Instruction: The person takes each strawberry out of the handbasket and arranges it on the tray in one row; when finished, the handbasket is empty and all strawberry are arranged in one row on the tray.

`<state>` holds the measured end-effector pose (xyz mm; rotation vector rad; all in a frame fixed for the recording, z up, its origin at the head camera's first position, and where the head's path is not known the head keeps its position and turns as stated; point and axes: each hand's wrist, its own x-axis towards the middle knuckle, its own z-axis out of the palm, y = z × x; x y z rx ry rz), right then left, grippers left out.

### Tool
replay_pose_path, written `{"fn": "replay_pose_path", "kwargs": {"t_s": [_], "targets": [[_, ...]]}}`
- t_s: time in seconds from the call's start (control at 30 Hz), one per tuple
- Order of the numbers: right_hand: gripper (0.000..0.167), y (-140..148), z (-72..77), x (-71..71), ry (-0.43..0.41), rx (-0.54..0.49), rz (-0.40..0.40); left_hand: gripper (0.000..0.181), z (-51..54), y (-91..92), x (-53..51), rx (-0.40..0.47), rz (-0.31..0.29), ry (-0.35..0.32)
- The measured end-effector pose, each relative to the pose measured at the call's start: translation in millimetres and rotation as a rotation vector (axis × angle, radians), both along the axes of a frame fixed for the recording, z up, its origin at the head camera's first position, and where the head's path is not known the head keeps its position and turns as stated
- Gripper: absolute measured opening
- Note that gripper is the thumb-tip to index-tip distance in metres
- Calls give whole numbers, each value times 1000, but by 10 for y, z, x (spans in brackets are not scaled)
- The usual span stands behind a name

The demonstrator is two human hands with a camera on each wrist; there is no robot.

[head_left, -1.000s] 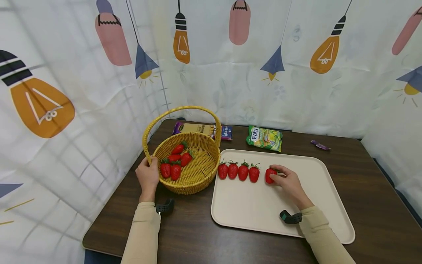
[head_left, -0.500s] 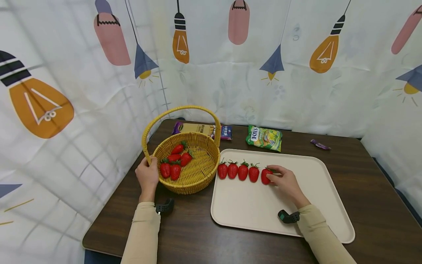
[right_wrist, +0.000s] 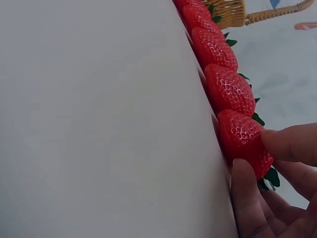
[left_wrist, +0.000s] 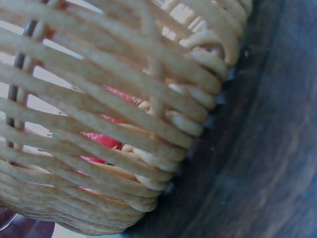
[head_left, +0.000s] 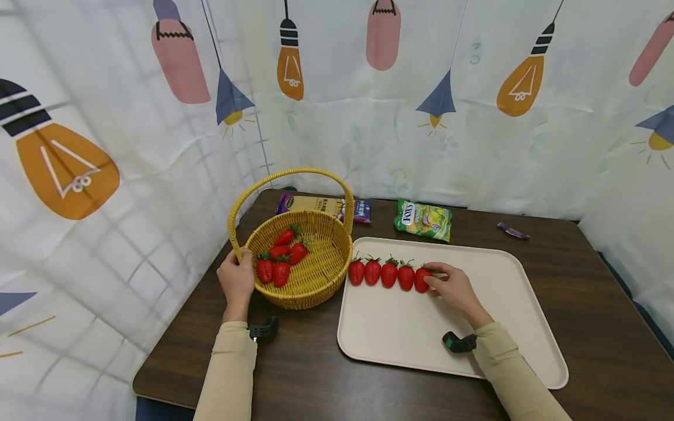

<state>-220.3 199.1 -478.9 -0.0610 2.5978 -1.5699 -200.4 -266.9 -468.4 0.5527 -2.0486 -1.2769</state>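
**At the right end of the row, the right hand (head_left: 455,291) pinches the end strawberry (head_left: 421,280)**

On the pale tray (head_left: 411,333), this is the spot to watch! The end strawberry lies just left of the pinching fingers, on the far part of the tray, with the grip coming in from the right. Up close from the right wrist, two fingertips (right_wrist: 241,171) show against the fruit, with more fingers bent beside it.

Now the line-up, because that looks like the relation that matters: its long axis runs toward and away from the person, tip near, leaves far, roughly parallel to the four strawberries (head_left: 389,273) on its left. The row itself runs sideways, across those long axes. Fruit and nearest neighbour sit side by side and look to be touching, though I can't swear to contact. So, in my judgement, it's all about left-and-right spacing here, and the right hand is clearly the nearer one.

Over on the left, the left hand (head_left: 236,280) holds the basket (head_left: 323,248) at the rim, by the foot of its handle (head_left: 295,171); most of those fingers are tucked out of sight. Inside, five strawberries (head_left: 281,273) bunch toward that hand's side.

At the back of the table (head_left: 295,374): a long packet (head_left: 316,204), a green bag (head_left: 423,220) and a small purple wrapper (head_left: 512,230).
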Motion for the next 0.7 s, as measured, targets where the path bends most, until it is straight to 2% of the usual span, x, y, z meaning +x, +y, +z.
{"fn": "replay_pose_path", "kwargs": {"t_s": [0.13,0.3,0.5,0.7], "targets": [[40,20,3,7,-16,-17,-5,25,-8,-8,-2,-1,-5,4],[41,75,33,19,-49,-36,-51,25,-23,-8,2,-1,-4,4],[38,81,178,25,-33,-64,-106,25,-23,-18,-7,-12,-1,5],[40,-15,342,-23,19,-99,-79,24,-23,-21,-13,-17,0,7]]}}
